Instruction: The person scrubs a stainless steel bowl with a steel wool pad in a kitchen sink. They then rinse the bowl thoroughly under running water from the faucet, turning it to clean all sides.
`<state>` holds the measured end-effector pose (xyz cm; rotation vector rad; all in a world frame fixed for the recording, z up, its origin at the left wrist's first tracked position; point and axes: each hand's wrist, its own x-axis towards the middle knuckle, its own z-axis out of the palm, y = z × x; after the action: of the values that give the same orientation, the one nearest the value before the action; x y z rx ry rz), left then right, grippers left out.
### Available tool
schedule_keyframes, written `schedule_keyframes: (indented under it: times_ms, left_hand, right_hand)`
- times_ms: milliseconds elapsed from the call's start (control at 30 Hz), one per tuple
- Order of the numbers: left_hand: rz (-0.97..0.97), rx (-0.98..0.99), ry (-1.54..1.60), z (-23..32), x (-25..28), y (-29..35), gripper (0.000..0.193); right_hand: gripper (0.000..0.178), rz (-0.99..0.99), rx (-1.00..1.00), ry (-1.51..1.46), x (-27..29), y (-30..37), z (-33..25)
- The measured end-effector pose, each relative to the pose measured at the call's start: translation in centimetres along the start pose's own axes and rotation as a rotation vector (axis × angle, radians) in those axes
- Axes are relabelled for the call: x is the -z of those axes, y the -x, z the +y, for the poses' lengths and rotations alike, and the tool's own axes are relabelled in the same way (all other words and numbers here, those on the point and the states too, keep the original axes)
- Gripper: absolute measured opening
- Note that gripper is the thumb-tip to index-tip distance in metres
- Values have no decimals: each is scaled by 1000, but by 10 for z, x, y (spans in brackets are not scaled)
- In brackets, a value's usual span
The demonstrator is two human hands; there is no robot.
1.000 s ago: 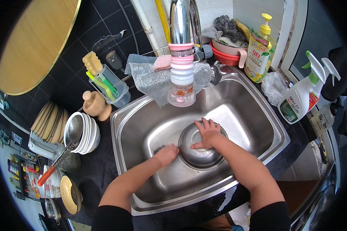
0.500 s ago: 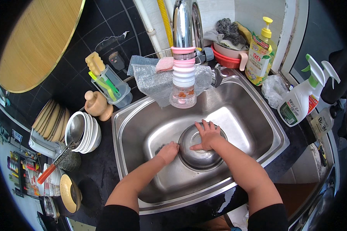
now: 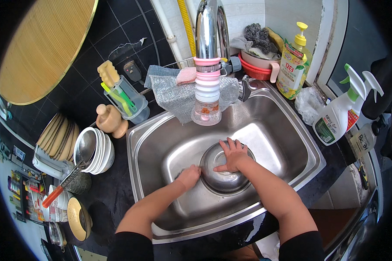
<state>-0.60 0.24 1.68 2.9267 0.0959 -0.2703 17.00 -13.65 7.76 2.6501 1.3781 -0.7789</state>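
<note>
An upside-down stainless steel bowl (image 3: 225, 179) rests on the floor of the steel sink (image 3: 307, 141). My right hand (image 3: 234, 157) lies on its upturned base with the fingers spread, pressing on the metal. Beside the bowl's left edge, my left hand (image 3: 189, 176) is closed, its fingers slightly blurred. A small dark patch shows behind that hand; what the fingers hold, if anything, is hidden. Above the sink hangs the faucet with a pink and white spout extension (image 3: 207, 95).
Left of the sink stand stacked white bowls (image 3: 103, 150) with a strainer (image 3: 87, 145), a wooden mortar (image 3: 111, 122) and a brush holder (image 3: 137, 106). A mesh cloth (image 3: 172, 98) drapes over the back rim. At right are a dish soap bottle (image 3: 292, 71) and spray bottles (image 3: 335, 119).
My left hand has shifted slightly left and down, away from the bowl's rim. My right hand stays spread on the bowl, which has moved barely, if at all.
</note>
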Motion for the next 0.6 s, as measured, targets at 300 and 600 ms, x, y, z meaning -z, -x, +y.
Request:
schedule_keyframes:
  times_ms: [300, 600]
  left_hand:
    - [47, -122, -54, -26, -5, -14, 13]
    - [-69, -209, 225, 19, -28, 23, 23]
  right_hand:
    - [116, 10, 0, -8, -1, 1, -2]
    - [116, -9, -8, 19, 0, 1, -1]
